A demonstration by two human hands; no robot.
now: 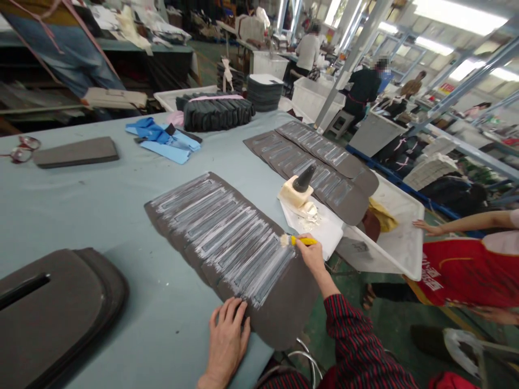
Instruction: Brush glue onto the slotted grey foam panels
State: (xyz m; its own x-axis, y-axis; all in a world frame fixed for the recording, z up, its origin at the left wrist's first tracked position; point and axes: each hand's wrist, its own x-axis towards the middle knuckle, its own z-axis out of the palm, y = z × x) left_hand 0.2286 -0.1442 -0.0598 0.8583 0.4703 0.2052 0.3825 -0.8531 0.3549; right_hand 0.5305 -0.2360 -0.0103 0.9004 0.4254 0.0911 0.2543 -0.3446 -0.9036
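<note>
My right hand (311, 253) is closed around the yellow handle of a paintbrush (299, 241). Its pale bristles touch the upper right part of a fanned stack of dark grey panels (284, 308), streaked with rows of whitish wet coating. My left hand (227, 336) holds nothing; its fingers rest, slightly apart, on the stack's near left edge. Just beyond the brush, a cream block-shaped container (295, 192) with a black cone-shaped nozzle (305, 177) sits on a white board (324, 227) beside a pale, crusted lump.
More streaked panels (308, 156) lie fanned at the back right. Dark slotted pieces (60, 308) sit at the near left, with blue fabric strips (166, 141) farther back. A white bin (405, 254) stands off the table's right side, where another person's hand (427, 228) touches its rim.
</note>
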